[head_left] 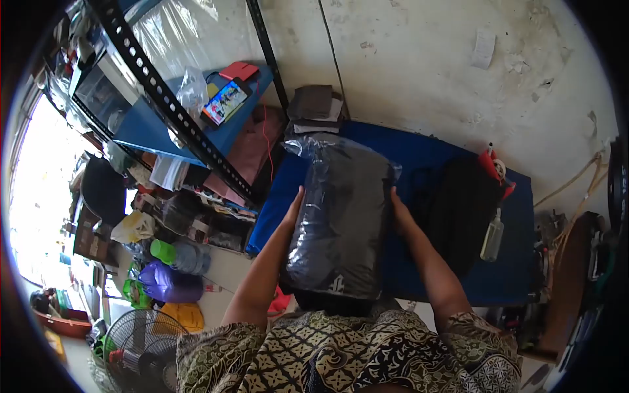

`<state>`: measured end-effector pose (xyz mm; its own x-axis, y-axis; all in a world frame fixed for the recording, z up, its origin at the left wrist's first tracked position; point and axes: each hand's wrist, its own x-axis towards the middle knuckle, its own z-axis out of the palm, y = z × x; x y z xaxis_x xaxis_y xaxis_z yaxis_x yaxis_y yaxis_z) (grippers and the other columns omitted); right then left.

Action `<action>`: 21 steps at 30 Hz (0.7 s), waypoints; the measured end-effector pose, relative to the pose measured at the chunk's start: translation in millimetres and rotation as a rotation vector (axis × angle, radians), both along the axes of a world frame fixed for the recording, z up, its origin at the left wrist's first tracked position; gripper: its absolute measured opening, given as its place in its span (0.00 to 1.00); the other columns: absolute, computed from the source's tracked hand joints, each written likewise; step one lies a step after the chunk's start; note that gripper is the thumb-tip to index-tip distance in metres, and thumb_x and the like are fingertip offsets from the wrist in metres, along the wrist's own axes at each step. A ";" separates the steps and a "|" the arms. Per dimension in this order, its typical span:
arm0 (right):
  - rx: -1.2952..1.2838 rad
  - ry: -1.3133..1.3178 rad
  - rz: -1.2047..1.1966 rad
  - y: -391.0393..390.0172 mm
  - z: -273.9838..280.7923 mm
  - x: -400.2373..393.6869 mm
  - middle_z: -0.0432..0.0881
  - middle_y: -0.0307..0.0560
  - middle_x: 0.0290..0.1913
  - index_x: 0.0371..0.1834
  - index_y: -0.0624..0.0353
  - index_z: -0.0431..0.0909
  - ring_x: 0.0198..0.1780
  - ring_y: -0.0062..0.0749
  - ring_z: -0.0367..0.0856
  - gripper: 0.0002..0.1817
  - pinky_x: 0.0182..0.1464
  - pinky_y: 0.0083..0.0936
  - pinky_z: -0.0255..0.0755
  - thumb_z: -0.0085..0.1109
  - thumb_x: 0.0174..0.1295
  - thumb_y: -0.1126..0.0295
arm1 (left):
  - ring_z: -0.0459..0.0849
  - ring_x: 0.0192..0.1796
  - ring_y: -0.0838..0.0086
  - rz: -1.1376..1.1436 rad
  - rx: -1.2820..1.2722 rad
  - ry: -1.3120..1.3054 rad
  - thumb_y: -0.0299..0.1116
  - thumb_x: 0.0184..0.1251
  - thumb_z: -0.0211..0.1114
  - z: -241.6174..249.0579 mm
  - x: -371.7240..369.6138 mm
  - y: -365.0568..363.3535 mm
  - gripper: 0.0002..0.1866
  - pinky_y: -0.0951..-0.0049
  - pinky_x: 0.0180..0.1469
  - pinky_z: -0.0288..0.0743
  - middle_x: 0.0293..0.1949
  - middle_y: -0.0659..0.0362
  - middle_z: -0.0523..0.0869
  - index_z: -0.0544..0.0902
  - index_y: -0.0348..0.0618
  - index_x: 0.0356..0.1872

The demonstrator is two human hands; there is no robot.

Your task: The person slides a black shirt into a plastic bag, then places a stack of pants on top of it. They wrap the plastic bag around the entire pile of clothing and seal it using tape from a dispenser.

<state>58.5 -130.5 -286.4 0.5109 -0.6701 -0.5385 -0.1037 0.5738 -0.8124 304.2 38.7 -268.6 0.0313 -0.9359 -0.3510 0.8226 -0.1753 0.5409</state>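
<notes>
A dark folded bundle in clear plastic wrap [341, 223] lies at the front of the blue-covered table [419, 141], a small pale logo near its lower edge. Along its left side is my left hand [296, 204], and along its right side my right hand [398, 208]; the two hold it between them. Parts of the fingers are hidden at the bundle's edges. Loose clear plastic sticks out at its upper left corner. Black fabric [455, 216] lies to the right of my right hand.
Folded dark cloths [314, 108] are stacked at the table's back left. A clear bottle [492, 237] and a red item [493, 169] are at the right. On the left, a metal shelf [147, 134] holds a phone [226, 101]. A fan [144, 347] stands lower left.
</notes>
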 end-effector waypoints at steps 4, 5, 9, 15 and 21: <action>-0.066 -0.240 -0.010 -26.3 -24.3 48.9 0.66 0.51 0.59 0.65 0.60 0.56 0.58 0.40 0.66 0.45 0.57 0.34 0.62 0.44 0.55 0.33 | 0.75 0.54 0.65 -0.051 -0.117 0.110 0.58 0.67 0.41 -44.4 32.8 -7.5 0.32 0.62 0.58 0.67 0.54 0.56 0.76 0.68 0.43 0.59; -0.049 -0.249 -0.017 -28.1 -24.9 55.2 0.66 0.51 0.59 0.65 0.60 0.56 0.58 0.40 0.66 0.45 0.57 0.34 0.62 0.44 0.55 0.33 | 0.74 0.55 0.65 -0.138 -0.240 0.197 0.58 0.66 0.42 -50.3 41.4 -8.6 0.31 0.61 0.59 0.66 0.54 0.56 0.75 0.68 0.43 0.59; 0.000 -0.266 -0.005 -49.1 -40.9 67.4 0.68 0.52 0.58 0.63 0.61 0.59 0.56 0.38 0.68 0.42 0.57 0.33 0.63 0.42 0.58 0.36 | 0.77 0.51 0.64 0.195 0.070 0.035 0.58 0.66 0.43 -38.7 13.6 -12.4 0.31 0.62 0.56 0.70 0.53 0.55 0.77 0.69 0.44 0.58; 0.087 -0.469 0.148 -27.9 -5.0 55.4 0.69 0.51 0.56 0.64 0.60 0.59 0.55 0.39 0.69 0.41 0.57 0.32 0.63 0.43 0.58 0.37 | 0.78 0.50 0.64 0.254 0.082 -0.105 0.55 0.67 0.43 -40.5 -0.6 3.2 0.29 0.61 0.56 0.70 0.53 0.55 0.76 0.68 0.44 0.59; 0.232 -0.303 0.147 23.7 39.6 12.6 0.65 0.53 0.60 0.65 0.59 0.56 0.59 0.41 0.65 0.43 0.61 0.33 0.59 0.44 0.57 0.36 | 0.71 0.59 0.56 0.104 0.070 0.108 0.46 0.68 0.34 -63.4 -23.0 47.0 0.28 0.55 0.61 0.64 0.59 0.45 0.69 0.62 0.39 0.63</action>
<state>71.1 -106.7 -246.8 0.7508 -0.4569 -0.4770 0.0264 0.7424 -0.6695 281.3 85.7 -332.1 0.0854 -0.9029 -0.4214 0.8911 -0.1199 0.4376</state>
